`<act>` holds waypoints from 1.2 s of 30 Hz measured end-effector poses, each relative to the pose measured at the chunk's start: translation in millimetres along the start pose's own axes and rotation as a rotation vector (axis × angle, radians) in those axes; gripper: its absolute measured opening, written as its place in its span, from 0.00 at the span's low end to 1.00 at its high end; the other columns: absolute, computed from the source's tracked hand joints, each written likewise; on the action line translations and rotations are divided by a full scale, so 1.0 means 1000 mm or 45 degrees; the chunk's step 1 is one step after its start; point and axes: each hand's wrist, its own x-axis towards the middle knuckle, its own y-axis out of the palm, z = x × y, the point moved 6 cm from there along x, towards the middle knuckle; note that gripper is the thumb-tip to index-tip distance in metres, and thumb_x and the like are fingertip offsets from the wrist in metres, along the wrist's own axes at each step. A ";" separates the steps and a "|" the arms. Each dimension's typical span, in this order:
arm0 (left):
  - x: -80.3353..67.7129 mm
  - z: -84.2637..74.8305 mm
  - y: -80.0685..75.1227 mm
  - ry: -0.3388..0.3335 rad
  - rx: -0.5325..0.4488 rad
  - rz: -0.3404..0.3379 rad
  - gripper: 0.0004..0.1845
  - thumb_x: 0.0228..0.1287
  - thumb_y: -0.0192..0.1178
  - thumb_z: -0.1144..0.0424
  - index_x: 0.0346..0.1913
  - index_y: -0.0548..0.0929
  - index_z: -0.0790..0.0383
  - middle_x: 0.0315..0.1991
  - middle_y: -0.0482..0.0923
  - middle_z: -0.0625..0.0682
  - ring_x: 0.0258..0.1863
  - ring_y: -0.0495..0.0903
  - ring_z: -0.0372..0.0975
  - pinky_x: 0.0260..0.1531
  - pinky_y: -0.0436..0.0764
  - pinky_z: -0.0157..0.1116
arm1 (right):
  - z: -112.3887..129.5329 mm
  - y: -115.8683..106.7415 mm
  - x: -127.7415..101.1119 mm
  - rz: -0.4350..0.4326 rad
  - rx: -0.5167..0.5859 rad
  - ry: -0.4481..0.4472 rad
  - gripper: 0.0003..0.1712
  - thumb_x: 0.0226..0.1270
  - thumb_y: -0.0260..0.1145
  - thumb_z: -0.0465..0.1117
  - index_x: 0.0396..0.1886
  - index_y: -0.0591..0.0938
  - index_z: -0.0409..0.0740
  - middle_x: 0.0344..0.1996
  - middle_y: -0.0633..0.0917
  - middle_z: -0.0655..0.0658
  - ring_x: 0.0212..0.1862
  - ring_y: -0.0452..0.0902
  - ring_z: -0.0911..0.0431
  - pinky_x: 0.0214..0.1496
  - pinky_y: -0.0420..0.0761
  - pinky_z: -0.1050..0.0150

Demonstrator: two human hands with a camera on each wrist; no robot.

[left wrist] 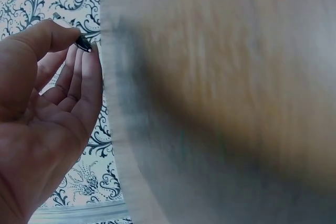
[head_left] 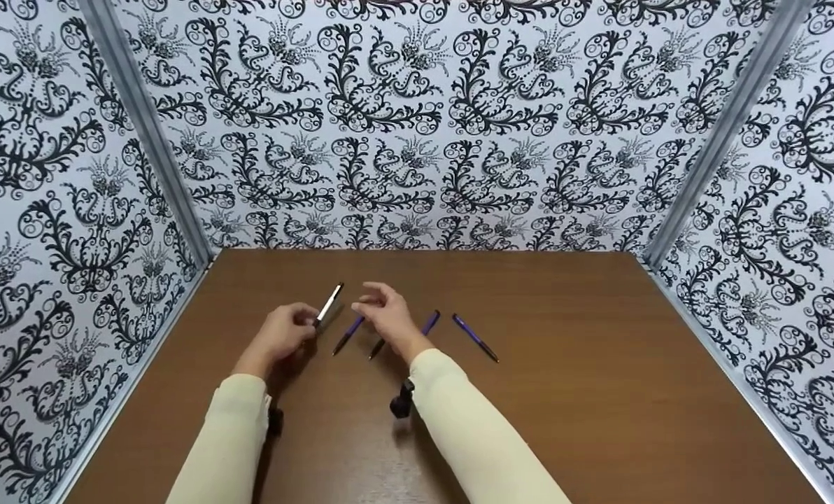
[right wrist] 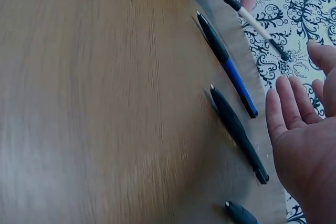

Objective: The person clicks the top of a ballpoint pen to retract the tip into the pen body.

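The left hand [head_left: 284, 334] pinches the tip end of a white pen [head_left: 329, 304], lifted off the brown worktop [head_left: 599, 392] with its far end angled up. The right hand [head_left: 387, 315] hovers just beside it, fingers loose, holding nothing. Three blue pens [head_left: 474, 337] lie beneath and beside it. No writing is readable on any pen. The right wrist view shows the lying pens' tips; the left wrist view shows only the pinched tip [left wrist: 84, 44].

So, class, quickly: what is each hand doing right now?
Left hand: pinches a white pen.
Right hand: open, holding nothing, above the blue pens.
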 end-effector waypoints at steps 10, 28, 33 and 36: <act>0.000 -0.013 0.004 0.050 -0.060 0.011 0.14 0.76 0.63 0.76 0.59 0.88 0.66 0.49 0.86 0.59 0.47 0.84 0.48 0.47 0.84 0.44 | 0.007 0.010 0.001 -0.060 0.017 -0.076 0.32 0.73 0.76 0.30 0.74 0.78 0.39 0.60 0.86 0.28 0.55 0.86 0.49 0.58 0.87 0.52; 0.005 -0.030 0.013 0.184 -0.147 0.008 0.15 0.69 0.62 0.81 0.56 0.88 0.70 0.47 0.87 0.60 0.48 0.84 0.50 0.46 0.82 0.40 | 0.020 0.014 0.008 -0.134 0.071 -0.182 0.32 0.68 0.75 0.24 0.71 0.80 0.37 0.53 0.88 0.32 0.50 0.86 0.53 0.51 0.85 0.63; 0.004 -0.035 0.014 0.207 -0.163 0.013 0.16 0.68 0.62 0.81 0.56 0.87 0.71 0.46 0.88 0.60 0.49 0.85 0.50 0.49 0.82 0.41 | 0.021 0.014 0.010 -0.143 0.098 -0.193 0.31 0.68 0.74 0.22 0.70 0.80 0.35 0.54 0.87 0.30 0.49 0.86 0.52 0.49 0.84 0.65; 0.004 -0.036 0.015 0.208 -0.158 0.016 0.16 0.68 0.62 0.81 0.56 0.87 0.70 0.46 0.87 0.59 0.48 0.85 0.49 0.50 0.82 0.41 | 0.021 0.013 0.010 -0.151 0.124 -0.191 0.31 0.68 0.73 0.21 0.70 0.80 0.34 0.53 0.87 0.30 0.49 0.85 0.52 0.48 0.84 0.65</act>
